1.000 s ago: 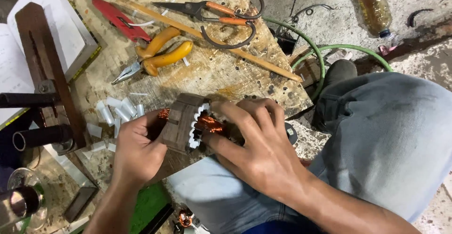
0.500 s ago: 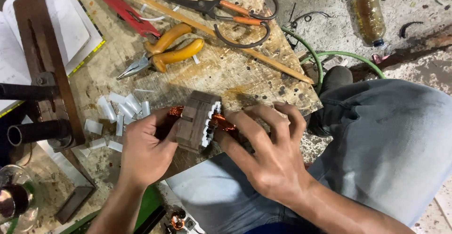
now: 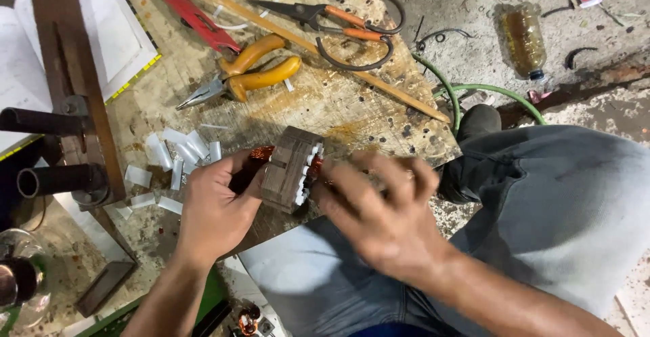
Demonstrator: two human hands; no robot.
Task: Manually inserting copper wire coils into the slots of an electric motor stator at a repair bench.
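My left hand (image 3: 215, 208) grips a small motor stator (image 3: 290, 167), a dark laminated metal block with copper windings and white insulation strips in its slots. It is held above the near edge of a worn wooden board (image 3: 325, 107). My right hand (image 3: 379, 215) is blurred with motion, its fingers against the stator's right face where the copper wire shows. Whether these fingers pinch anything is unclear.
On the board lie yellow-handled pliers (image 3: 254, 73), orange-handled scissors (image 3: 345, 25), a red-handled tool (image 3: 196, 20), a thin wooden stick (image 3: 379, 86) and several white paper strips (image 3: 179, 151). A dark metal fixture (image 3: 64, 107) stands left. A bottle (image 3: 525, 39) and green hose (image 3: 487, 90) lie on the floor.
The stator has been turned and lifted slightly in my left hand. My right hand has slid along the stator's right face, and the view has shifted a little.
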